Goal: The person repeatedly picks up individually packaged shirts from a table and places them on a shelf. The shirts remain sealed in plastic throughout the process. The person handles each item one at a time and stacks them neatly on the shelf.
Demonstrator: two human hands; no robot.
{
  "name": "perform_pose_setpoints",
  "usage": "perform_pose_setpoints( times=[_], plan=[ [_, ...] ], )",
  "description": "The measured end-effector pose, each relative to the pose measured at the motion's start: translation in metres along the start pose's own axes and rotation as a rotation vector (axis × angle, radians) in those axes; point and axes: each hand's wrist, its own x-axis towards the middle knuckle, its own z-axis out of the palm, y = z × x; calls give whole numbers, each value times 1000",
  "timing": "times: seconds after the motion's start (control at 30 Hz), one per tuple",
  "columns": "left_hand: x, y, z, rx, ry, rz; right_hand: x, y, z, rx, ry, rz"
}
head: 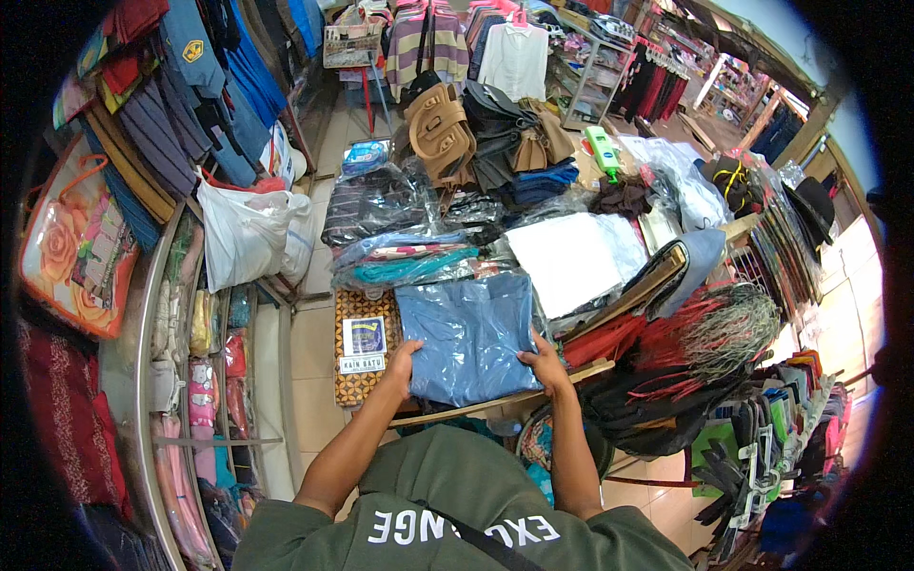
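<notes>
A folded blue garment in a clear plastic bag [468, 342] lies at the table's near edge, between my hands. My left hand [403, 364] grips its left side, fingers on the plastic. At the opposite side my right hand [546, 362] holds the bag's edge, thumb on top. Left of the bag is a folded brown patterned cloth [365, 307] with a printed label. Just beyond are bagged folded clothes [407, 264] in teal, pink and light blue. A white sheet or flat packet [560, 260] lies to the upper right.
Farther back on the table stand a tan leather bag [437, 135], dark bags [489, 135] and a green bottle-shaped item [603, 151]. A glass display case [214, 400] flanks the left, with a white plastic bag [246, 228] above it. Belts [746, 442] hang at right.
</notes>
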Motion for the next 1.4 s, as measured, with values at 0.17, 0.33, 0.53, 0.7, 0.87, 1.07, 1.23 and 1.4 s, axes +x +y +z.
perform_pose_setpoints(
  times=[0.17,0.33,0.53,0.7,0.87,1.07,1.23,1.4],
  plan=[
    [-44,11,9,-50,-73,151,-15,-14,2,-26,17,-98],
    [-70,30,23,-14,-178,327,-17,-51,0,108,-26,-156],
    [-90,41,35,-3,-120,491,-16,-78,4,140,-47,-261],
    [-114,36,43,-82,-56,546,11,-86,6,130,-168,-272],
    [-136,26,33,-155,74,640,48,-88,37,15,-324,-457],
    [-180,5,-1,-115,295,827,32,-56,107,171,-473,-235],
    [-250,-17,-51,-205,429,891,-18,-51,177,183,-581,-234],
    [-329,-69,-111,-348,503,962,-78,-52,250,43,-769,-243]
  ],
)
